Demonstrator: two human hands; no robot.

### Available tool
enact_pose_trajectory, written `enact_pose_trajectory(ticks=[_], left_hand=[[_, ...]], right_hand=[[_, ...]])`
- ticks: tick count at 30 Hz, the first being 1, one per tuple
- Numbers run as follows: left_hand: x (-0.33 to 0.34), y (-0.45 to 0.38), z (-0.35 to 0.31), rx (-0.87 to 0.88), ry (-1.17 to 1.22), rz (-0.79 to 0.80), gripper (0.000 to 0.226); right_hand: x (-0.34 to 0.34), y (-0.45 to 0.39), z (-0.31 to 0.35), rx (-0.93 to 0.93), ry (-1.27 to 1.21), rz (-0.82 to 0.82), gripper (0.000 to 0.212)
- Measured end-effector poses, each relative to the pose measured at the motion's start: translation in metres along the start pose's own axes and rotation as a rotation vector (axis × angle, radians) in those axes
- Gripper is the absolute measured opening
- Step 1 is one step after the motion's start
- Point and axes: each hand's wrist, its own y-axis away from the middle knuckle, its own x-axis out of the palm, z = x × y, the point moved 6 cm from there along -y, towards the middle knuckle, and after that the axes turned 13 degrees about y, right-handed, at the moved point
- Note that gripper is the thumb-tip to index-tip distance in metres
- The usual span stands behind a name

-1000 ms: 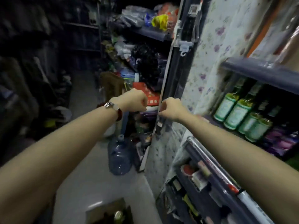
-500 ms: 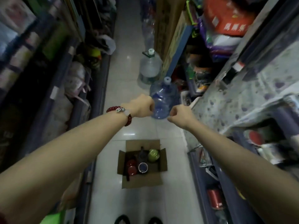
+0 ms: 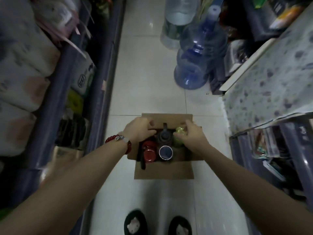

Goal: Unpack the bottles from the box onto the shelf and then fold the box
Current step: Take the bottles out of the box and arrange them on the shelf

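Note:
An open cardboard box (image 3: 164, 170) stands on the white tiled floor in front of my feet. Inside it are a red-capped bottle (image 3: 149, 152), a white-rimmed dark-capped bottle (image 3: 166, 152), a dark bottle with a pump top (image 3: 164, 136) and a green bottle (image 3: 178, 133). My left hand (image 3: 138, 129) is at the box's far left corner. Its fingers are curled and apart beside the dark pump bottle, with nothing held. My right hand (image 3: 194, 135) wraps the green bottle from the right. The shelf (image 3: 291, 133) runs along the right.
Two large blue water jugs (image 3: 198, 55) stand on the floor beyond the box. A shelf rack (image 3: 55, 92) full of packaged goods lines the left of the narrow aisle. My slippers (image 3: 135, 223) are just behind the box.
My view has swung from the right shelf down to the floor. Both hands have dropped from fists held up in the air into the box, onto the bottles.

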Motion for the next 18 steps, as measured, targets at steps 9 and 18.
enact_pose_trajectory(ticks=[9, 18], left_hand=[[0.129, -0.03, 0.115, -0.003, 0.249, -0.139, 0.056], [0.213, -0.035, 0.17, 0.06, 0.482, -0.266, 0.083]], right_hand=[[0.159, -0.021, -0.053, -0.027, -0.127, -0.069, 0.059], [0.228, -0.035, -0.068, -0.005, -0.245, -0.287, 0.062]])
